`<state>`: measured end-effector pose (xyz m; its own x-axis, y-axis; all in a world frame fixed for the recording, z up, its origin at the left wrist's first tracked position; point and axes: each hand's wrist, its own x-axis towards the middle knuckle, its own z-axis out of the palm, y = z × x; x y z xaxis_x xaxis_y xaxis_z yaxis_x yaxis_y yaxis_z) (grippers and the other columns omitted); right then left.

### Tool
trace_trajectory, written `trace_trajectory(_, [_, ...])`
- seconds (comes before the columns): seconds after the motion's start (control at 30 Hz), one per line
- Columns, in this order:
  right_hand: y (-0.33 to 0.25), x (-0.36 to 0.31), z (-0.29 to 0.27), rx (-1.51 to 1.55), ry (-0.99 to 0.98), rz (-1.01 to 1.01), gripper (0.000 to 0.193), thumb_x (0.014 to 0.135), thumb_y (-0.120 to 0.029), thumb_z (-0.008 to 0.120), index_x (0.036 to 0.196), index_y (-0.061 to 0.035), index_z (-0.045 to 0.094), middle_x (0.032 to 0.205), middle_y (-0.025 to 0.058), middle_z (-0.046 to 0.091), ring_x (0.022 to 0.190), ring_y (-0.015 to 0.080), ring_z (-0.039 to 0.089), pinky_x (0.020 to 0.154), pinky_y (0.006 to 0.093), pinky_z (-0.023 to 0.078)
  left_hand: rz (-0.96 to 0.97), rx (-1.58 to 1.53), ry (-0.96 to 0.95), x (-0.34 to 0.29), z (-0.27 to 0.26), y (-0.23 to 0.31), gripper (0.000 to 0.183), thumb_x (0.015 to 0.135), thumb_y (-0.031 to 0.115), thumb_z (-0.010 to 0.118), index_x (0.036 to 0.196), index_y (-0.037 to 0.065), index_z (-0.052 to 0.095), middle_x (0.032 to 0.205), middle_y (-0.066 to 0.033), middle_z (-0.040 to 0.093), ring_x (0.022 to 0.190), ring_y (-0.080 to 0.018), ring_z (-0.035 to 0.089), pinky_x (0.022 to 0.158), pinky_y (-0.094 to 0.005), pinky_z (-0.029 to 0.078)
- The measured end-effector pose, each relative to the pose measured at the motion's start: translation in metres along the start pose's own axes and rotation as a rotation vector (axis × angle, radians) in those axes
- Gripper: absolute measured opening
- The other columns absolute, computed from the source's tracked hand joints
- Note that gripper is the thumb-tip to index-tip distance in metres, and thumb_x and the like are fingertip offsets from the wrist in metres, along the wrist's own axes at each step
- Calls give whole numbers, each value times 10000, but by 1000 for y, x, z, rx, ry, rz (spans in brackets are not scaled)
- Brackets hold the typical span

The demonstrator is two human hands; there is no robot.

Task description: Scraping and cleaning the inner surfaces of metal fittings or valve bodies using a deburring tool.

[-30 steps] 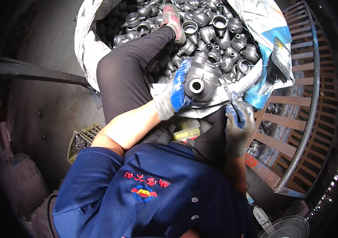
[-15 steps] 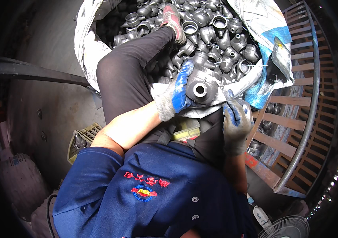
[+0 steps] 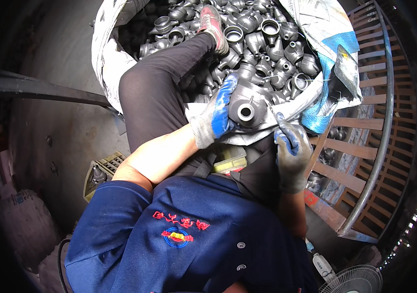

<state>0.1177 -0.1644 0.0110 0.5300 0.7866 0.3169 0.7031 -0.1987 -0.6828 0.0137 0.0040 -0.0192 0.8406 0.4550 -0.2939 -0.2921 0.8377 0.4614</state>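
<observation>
My left hand, in a grey glove with a blue palm, is closed around the side of a dark grey, hollow, bulb-shaped part. The part's round neck opening faces up toward me, and a thin raised seam runs along its body. Just right of it, my right hand, gloved the same way, has its fingers curled together in a pinch. A thin sliver shows by its fingertips, too small to name. Beyond both hands, a big white woven bag holds a heap of similar dark parts.
My left leg stretches over the bag's rim, its shoe among the parts. A slatted brown metal rack stands at the right. A yellow crate sits at lower left, and a fan at lower right. A dark bar crosses the left.
My right hand has shifted very slightly down and away from the part. The part in my left hand has barely moved.
</observation>
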Motion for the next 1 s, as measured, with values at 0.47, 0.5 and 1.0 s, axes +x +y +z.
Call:
trace_trajectory(0.47, [14,53,-53,594,-532,739,281,798,-40,529,1053,8,638,660,45,619,451,37,445,407,175,341,-213,-180,-172,3,-1,-4,533,952,485,310,1260,64,421,1188,-125,537,1050,-215,573,904,-364,486])
trace_trajectory(0.5, [11,54,-51,641,-541,734,287,797,-52,539,1061,0,637,645,38,612,423,24,396,378,174,282,-259,-242,-148,5,-3,-6,536,951,491,308,1261,68,419,1189,-122,535,1054,-215,570,903,-369,486])
trace_trajectory(1.0, [-1,12,-12,-4,-21,14,283,705,19,609,983,-7,654,836,140,602,756,267,590,696,333,467,327,619,-291,0,-13,-6,555,940,518,311,1269,83,413,1179,-114,542,1052,-232,568,890,-425,483])
